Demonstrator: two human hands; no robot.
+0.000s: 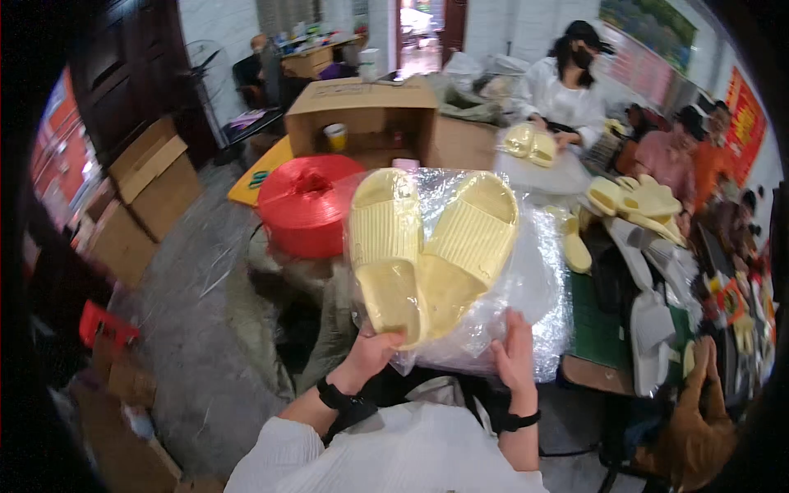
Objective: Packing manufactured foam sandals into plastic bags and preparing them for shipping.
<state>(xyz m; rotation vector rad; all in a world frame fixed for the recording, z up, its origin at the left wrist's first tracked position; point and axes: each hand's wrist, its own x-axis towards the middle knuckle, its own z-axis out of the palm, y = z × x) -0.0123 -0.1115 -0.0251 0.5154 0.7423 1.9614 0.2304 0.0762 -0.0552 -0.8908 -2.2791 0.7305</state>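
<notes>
head view: pair of pale yellow slippers [431, 251] sits inside a clear plastic bag [526, 283], held up in front of the chest, straight ahead of both hands and just above them. long axis of each slipper runs roughly bottom-to-top in frame, heels down toward the hands, toes up and away; the two fan apart slightly at the toe end, heels overlapping near the bottom.

left hand [371, 353] grips the lower left corner of the pack, thumb on the heel of the left slipper through the film. clenched on it, not loose.

right hand [516, 355] is at the lower right edge of the bag, fingers flat and upright against the plastic, touching film more than slipper. looks like a support/pinch on the bag only; can't tell how firmly it closes.

left hand is the one nearer the slippers themselves; right hand is offset to the bag's slack side, where extra film bunches out past the right slipper.

behind the pack: big red spool of plastic twine [306, 201], just left of and behind the bag, apart from it. open cardboard box [366, 111] further back. counter [604, 333] to the right carries more yellow slippers [637, 201], well apart from the hands. another person in white [567, 94] works at the far end with a yellow pair of their own.
</notes>
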